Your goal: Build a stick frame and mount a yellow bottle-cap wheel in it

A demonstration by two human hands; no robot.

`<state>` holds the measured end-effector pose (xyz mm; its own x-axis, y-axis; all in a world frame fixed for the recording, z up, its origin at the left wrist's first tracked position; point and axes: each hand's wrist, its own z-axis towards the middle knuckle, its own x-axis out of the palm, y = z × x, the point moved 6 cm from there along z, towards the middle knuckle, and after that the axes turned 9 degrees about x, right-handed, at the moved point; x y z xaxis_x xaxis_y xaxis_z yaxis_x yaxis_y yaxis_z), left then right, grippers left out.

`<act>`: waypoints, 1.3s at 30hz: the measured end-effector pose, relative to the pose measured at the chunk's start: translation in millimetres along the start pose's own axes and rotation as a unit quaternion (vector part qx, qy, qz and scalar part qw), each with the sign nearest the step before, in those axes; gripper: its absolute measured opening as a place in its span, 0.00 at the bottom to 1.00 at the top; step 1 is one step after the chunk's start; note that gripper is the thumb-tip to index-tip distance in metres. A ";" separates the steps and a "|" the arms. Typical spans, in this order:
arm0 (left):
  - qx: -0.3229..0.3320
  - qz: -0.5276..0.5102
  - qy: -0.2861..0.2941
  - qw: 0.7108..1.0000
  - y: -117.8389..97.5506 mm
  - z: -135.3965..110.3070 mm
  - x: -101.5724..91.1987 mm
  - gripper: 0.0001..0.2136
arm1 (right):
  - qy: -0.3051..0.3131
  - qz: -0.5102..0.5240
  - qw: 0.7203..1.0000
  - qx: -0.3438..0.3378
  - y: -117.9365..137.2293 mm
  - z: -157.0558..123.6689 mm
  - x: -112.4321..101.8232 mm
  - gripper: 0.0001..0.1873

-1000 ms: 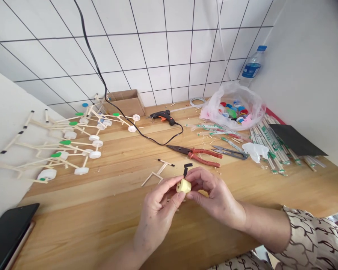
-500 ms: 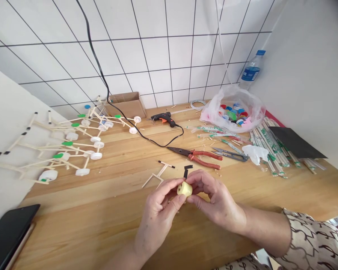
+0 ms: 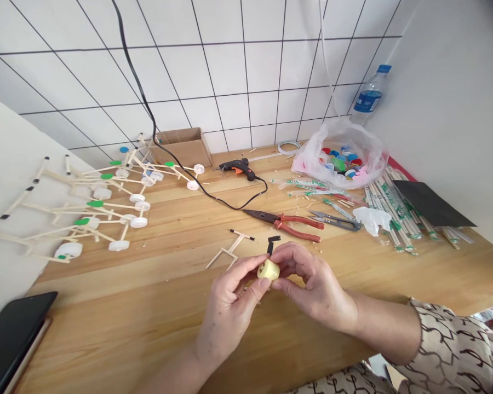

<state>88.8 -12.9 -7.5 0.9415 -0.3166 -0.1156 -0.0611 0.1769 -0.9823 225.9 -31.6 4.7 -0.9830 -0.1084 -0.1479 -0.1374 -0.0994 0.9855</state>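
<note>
Between the fingertips of both hands is a small pale-yellow cylinder (image 3: pixel 268 270), which looks like a roll of tape with dark marks on its left end. My left hand (image 3: pixel 234 303) pinches it at that end, thumb below and fingers above. My right hand (image 3: pixel 312 284) grips the other end with closed fingers. Just beyond the fingertips lie black strips (image 3: pixel 270 244) on the wooden table (image 3: pixel 148 317). A small frame of wooden sticks (image 3: pixel 230 250) with black-wrapped tips rests to their left, partly hidden by my left hand.
Red-handled pliers (image 3: pixel 285 221), thread snips (image 3: pixel 337 219) and a corded glue gun (image 3: pixel 238 167) lie farther back. Stick assemblies with white caps (image 3: pixel 119 244) crowd the left. At right are a bag of bottle caps (image 3: pixel 340 158) and wrapped chopsticks (image 3: pixel 390 210). A phone (image 3: pixel 18 334) lies front left.
The whole view has tilted slightly downward, so most things sit a little higher in the picture. Both hands keep hold of the yellow cylinder, nearly unmoved.
</note>
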 end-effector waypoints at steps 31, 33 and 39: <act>0.072 -0.188 -0.196 0.960 -25.6 30.0 -70.5 0.11 | -0.068 -0.153 0.981 -0.097 32.2 13.7 -19.1 0.04; 0.064 -0.195 -0.188 0.960 -23.6 30.1 -69.2 0.11 | -0.089 -0.181 0.974 -0.108 39.9 13.7 -27.3 0.05; 0.033 -0.212 -0.138 0.967 -15.0 29.3 -57.8 0.10 | -0.004 -0.445 0.892 0.077 14.7 17.5 -47.7 0.08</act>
<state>45.0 30.0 18.2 0.9306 -0.1145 0.3478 0.3621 0.1476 -0.9204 268.7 -10.6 27.7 -0.4767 -0.0477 -0.8778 -0.8786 -0.0061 0.4775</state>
